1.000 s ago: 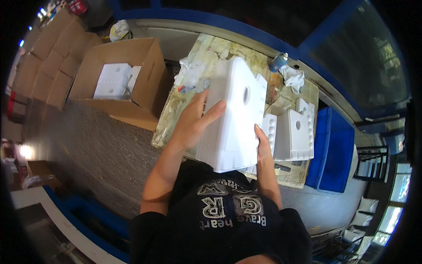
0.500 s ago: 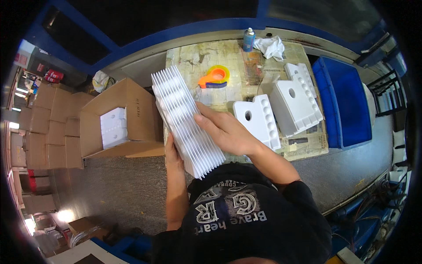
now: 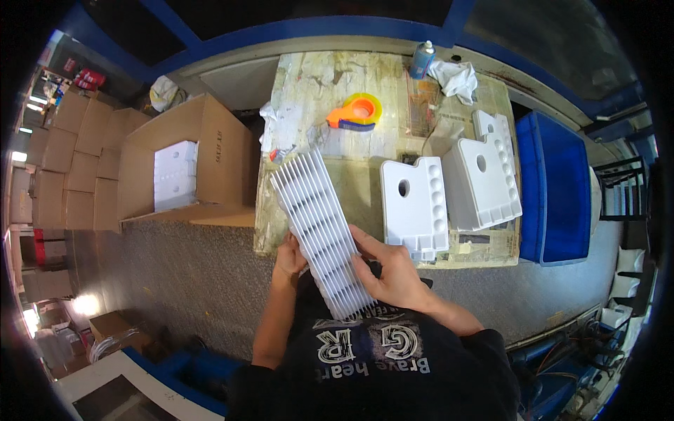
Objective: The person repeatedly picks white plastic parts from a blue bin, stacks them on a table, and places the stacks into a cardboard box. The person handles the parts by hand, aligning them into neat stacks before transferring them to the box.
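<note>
I hold a long stack of white plastic palettes (image 3: 321,231) edge-on, running from my chest out over the worn worktable (image 3: 330,77). My left hand (image 3: 289,254) grips the stack's left side near its lower end. My right hand (image 3: 392,270) presses on its right side, fingers spread across the ribbed edges. Two more stacks of white palettes with thumb holes lie flat on the table to the right, one (image 3: 414,207) near my right hand and one (image 3: 483,179) beyond it.
An orange tape dispenser (image 3: 354,114), a blue spray can (image 3: 421,59) and a white rag (image 3: 455,76) sit at the table's far side. An open cardboard box (image 3: 214,161) holding white items stands left. A blue bin (image 3: 556,189) stands right. Flat cartons are stacked far left.
The stack has turned from face-on to edge-on and come down closer to my chest. The view has swung so the table is centred; both hands stay on the stack.
</note>
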Motion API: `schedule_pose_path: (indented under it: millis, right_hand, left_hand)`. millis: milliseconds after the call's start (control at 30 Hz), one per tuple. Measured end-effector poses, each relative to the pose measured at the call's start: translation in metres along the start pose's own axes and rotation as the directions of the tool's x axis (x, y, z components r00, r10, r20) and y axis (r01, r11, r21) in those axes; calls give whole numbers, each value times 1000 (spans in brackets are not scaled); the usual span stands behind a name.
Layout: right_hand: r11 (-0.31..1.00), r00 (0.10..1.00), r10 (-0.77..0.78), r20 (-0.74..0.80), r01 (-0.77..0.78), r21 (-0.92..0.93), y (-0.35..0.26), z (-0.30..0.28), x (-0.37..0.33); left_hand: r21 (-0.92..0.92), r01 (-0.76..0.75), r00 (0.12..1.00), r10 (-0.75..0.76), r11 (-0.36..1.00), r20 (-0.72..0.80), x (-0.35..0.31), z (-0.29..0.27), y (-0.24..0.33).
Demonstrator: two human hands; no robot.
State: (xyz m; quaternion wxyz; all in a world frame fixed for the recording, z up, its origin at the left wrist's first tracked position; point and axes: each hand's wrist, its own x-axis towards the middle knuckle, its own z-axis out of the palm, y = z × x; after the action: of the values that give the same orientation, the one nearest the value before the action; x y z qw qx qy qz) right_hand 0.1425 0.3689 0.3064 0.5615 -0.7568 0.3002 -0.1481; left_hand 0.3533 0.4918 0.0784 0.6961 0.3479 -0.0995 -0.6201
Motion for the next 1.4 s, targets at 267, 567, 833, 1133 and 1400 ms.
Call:
schedule_pose_path:
  millis: [267, 567, 833, 1133, 1400]
  right_hand:
    - [949, 971, -19, -240, 94, 303, 7, 9, -4]
    - [857, 869, -473, -144, 415, -306, 36, 2, -6]
    - [831, 829, -541, -143, 500, -243, 34, -3, -10]
    - [928, 902, -373, -220, 362, -89, 23, 5, -12]
    - [928, 913, -352, -206, 311, -205, 27, 10, -12]
  left_hand:
    - [-14, -38, 999, 38, 999, -13, -11, 21, 24]
    - [-151, 105, 990, -117, 983, -74, -5, 37, 26]
    - [-157, 85, 996, -82, 984, 27, -10, 38, 30]
    - [-63, 92, 991, -98, 994, -90, -13, 51, 35]
    - [-13, 61, 992, -62, 998, -108, -13, 57, 35]
